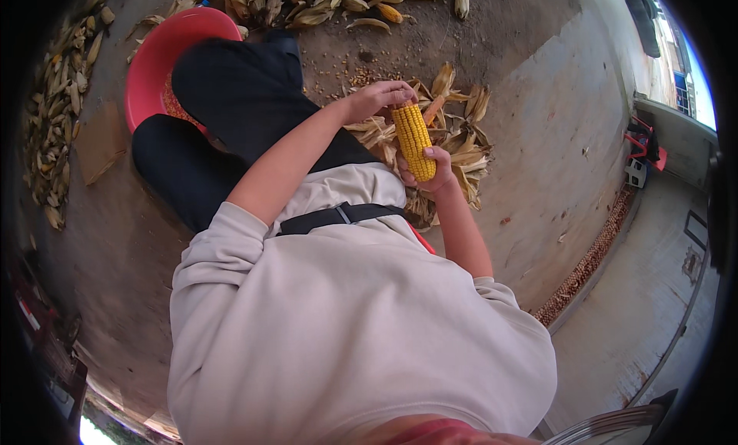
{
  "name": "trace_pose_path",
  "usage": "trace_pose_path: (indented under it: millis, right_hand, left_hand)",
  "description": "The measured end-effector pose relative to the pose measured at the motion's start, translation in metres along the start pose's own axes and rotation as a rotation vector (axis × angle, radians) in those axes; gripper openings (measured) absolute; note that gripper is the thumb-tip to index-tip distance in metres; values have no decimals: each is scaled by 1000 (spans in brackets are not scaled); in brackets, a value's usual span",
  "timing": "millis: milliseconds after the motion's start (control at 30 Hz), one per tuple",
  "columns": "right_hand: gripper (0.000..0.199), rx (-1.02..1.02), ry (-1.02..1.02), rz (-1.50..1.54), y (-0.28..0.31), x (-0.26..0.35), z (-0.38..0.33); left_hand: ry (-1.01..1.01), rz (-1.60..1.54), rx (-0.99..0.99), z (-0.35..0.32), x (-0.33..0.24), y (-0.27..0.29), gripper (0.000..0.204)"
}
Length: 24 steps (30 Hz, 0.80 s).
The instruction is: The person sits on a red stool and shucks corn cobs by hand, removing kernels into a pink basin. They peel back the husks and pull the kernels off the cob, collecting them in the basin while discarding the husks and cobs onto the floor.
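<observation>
A husked ear of yellow corn (413, 141) is held between my two hands, tilted, over the right side of my lap. My right hand (437, 170) is closed round its lower end, thumb lying across the kernels. At the upper end my left hand (378, 100) has its fingers curled over the tip. The rows of kernels look full on the side that shows. Dry husks (465, 156) lie in a heap on the ground just beyond and right of the ear. A pinkish-red basin (161, 51) with loose kernels in it stands by my legs, which partly hide it.
Unhusked ears (315, 0) are piled at the far side, and a long heap of more ears (58, 130) runs down the left. A flat piece of cardboard (100, 143) lies near the basin. Scattered kernels (361, 77) dot the ground. Along the right wall runs a brown strip (592, 256).
</observation>
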State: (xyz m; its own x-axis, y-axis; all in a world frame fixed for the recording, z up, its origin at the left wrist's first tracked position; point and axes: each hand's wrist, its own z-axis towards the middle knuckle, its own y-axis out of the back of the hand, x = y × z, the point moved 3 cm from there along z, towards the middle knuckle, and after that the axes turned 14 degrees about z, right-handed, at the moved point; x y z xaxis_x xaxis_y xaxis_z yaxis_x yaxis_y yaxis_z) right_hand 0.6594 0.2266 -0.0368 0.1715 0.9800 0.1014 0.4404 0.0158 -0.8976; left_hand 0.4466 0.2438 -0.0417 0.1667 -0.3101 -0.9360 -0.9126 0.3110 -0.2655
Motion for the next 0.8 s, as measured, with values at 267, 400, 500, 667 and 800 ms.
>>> trace_pose_path:
  millis: [267, 400, 500, 667, 800]
  right_hand:
    - [75, 235, -40, 232, 3, -2, 4]
    - [74, 203, 38, 246, 6, 2, 9]
    - [74, 128, 27, 270, 1, 5, 9]
    - [73, -13, -31, 202, -32, 5, 15]
    - [69, -113, 35, 99, -59, 4, 20]
  left_hand:
    - [-23, 146, 1, 11, 15, 5, 38]
    - [-143, -9, -206, 16, 21, 10, 47]
    - [2, 133, -143, 1, -3, 7, 64]
    - [49, 218, -148, 0, 4, 4, 77]
    - [107, -131, -191, -1, 1, 4, 55]
